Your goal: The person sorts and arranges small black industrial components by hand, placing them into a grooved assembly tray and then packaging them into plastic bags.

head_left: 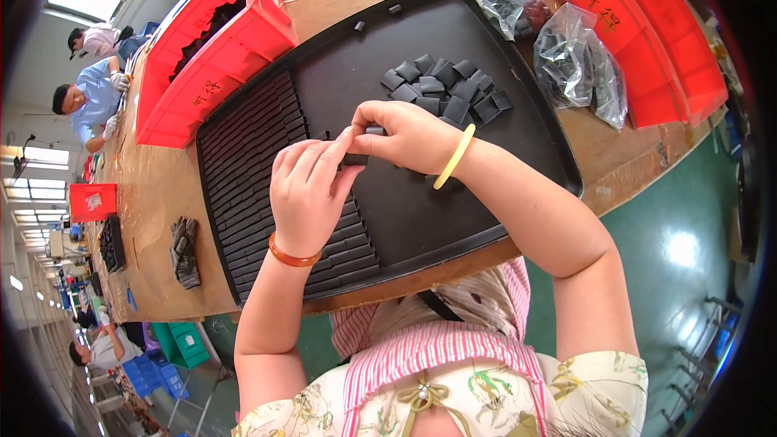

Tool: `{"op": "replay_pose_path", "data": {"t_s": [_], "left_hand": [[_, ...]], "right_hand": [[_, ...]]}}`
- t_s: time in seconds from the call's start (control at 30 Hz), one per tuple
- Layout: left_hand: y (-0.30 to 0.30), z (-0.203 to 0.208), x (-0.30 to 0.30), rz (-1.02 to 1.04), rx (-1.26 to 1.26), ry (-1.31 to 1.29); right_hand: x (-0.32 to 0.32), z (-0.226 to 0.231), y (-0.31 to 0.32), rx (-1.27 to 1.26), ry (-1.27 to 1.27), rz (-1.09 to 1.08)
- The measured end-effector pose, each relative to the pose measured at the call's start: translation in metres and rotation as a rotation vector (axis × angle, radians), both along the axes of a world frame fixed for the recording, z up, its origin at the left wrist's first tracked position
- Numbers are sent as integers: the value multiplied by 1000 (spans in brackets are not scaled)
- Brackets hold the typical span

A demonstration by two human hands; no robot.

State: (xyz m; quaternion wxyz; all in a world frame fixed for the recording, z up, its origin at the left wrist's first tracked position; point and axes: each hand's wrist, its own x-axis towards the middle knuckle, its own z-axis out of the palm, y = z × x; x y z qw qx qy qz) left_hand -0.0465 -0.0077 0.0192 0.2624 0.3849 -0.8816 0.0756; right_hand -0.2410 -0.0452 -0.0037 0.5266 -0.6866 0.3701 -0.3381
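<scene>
Both my hands meet over a large black tray. My left hand, with an orange bangle on its wrist, is closed around a small black plastic piece between thumb and fingers. My right hand, wearing a yellow band, pinches another small black piece, its fingertips touching those of the left. Close-packed rows of black pieces fill the left part of the tray. Beyond my right hand lies a loose heap of similar flat black pieces; some are partly hidden behind that hand.
A red bin holding dark pieces stands left of the tray. Clear plastic bags of black parts lie at the right, beside more red bins. A dark patterned glove rests on the wooden table. Co-workers are at the far left.
</scene>
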Motion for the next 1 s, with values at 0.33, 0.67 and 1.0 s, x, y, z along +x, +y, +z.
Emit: {"op": "replay_pose_path", "data": {"t_s": [0.33, 0.67, 1.0], "left_hand": [[-3, -18, 2, 158, 284, 392], [0, -12, 8, 4, 40, 26], [3, -12, 3, 94, 28, 101]], "right_hand": [[7, -9, 0, 73, -92, -12], [8, -10, 0, -118, 108, -44], [7, -11, -2, -76, 80, -12]]}}
